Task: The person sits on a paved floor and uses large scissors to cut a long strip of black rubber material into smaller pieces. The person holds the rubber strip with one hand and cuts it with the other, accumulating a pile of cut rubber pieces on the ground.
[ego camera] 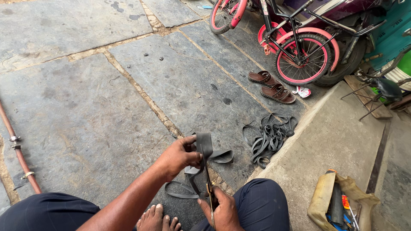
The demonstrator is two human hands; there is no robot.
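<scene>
My left hand (179, 155) pinches a folded strip of black rubber inner tube (205, 147) and holds it up above the stone floor. My right hand (223, 210) grips a pair of scissors (208, 182) whose blades point up into the rubber strip. More of the tube hangs down in a loose loop (180, 192) near my bare foot (157, 218). I sit low, with both knees in dark blue trousers at the bottom of the view.
A heap of black rubber tubes (269, 137) lies beside a raised concrete step (329, 141). A pair of brown sandals (271, 87) sits near a pink and black child's bicycle (295, 47). A dirty bag of tools (342, 205) rests at lower right. A reddish hose (17, 149) runs along the left.
</scene>
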